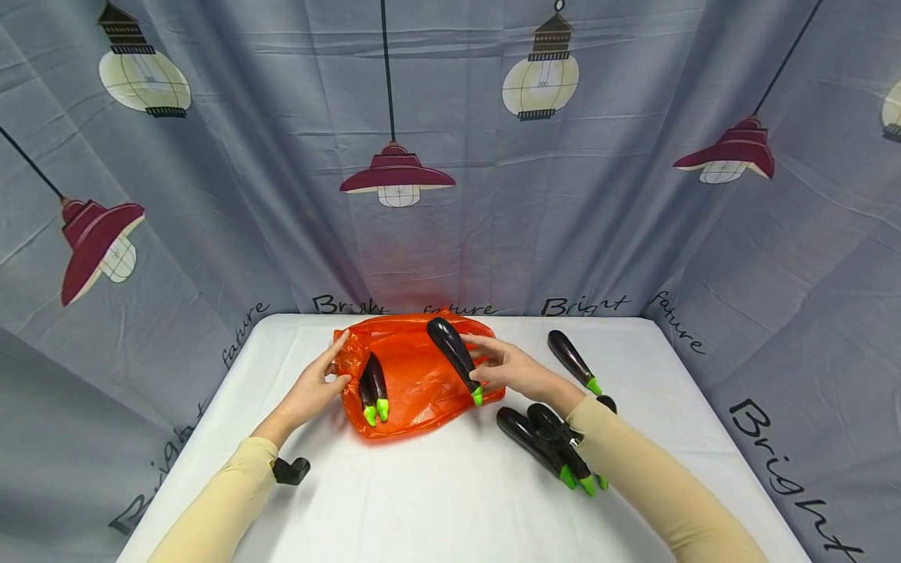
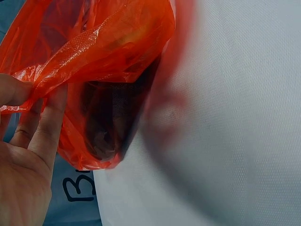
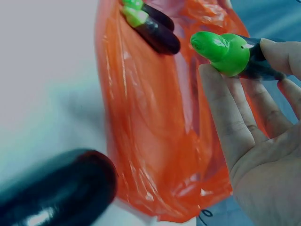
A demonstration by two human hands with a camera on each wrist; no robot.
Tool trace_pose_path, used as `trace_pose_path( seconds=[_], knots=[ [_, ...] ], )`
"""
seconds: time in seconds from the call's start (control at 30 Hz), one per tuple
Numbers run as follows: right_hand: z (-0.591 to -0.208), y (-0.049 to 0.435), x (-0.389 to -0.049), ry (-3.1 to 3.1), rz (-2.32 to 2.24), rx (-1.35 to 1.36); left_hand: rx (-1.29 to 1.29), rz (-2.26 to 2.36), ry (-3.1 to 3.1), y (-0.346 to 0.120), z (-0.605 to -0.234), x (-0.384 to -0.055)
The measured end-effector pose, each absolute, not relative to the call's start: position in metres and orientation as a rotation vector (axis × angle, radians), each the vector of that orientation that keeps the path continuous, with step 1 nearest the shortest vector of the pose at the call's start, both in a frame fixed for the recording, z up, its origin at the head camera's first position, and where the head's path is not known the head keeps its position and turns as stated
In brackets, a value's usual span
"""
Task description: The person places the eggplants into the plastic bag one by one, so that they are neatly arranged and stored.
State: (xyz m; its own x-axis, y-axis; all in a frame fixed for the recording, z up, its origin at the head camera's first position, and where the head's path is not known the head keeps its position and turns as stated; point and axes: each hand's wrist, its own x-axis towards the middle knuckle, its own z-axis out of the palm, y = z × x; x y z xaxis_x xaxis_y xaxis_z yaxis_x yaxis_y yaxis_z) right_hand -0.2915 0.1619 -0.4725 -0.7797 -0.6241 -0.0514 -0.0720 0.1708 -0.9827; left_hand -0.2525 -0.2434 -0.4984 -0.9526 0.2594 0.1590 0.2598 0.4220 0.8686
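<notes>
An orange-red plastic bag (image 1: 415,391) lies spread on the table with its mouth toward the front. My left hand (image 1: 313,395) pinches the bag's left edge between thumb and fingers, as the left wrist view also shows on the crumpled film (image 2: 127,33). Two dark eggplants with green stem ends (image 1: 381,381) lie side by side inside the left part of the bag. Above the bag's right part, my right hand (image 1: 517,371) holds another eggplant (image 1: 449,348) between thumb and fingers. Its green cap (image 3: 228,54) points toward the camera in the right wrist view.
Several more eggplants (image 1: 524,434) lie on the white table (image 1: 394,500) under and beside the right forearm. One eggplant (image 1: 570,358) lies farther back on the right. A grey curtain (image 1: 450,250) with printed lamps hangs behind the table.
</notes>
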Motion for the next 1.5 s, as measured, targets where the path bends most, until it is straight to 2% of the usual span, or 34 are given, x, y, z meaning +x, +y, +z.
trace_pose_path(
  seconds=[0.73,1.07,1.5],
  knots=[
    [-0.502,0.105,-0.298,1.904,-1.635,-0.536,-0.497,-1.637,-2.631,-0.241,-0.498,-0.253],
    [-0.512,0.073,-0.302,1.877,-1.674,-0.369,-0.46,-1.616,-2.66,-0.24,-0.5,-0.254],
    [-0.528,0.032,-0.306,1.881,-1.802,-0.214,-0.464,-1.624,-2.673,-0.228,-0.469,-0.236]
  ],
)
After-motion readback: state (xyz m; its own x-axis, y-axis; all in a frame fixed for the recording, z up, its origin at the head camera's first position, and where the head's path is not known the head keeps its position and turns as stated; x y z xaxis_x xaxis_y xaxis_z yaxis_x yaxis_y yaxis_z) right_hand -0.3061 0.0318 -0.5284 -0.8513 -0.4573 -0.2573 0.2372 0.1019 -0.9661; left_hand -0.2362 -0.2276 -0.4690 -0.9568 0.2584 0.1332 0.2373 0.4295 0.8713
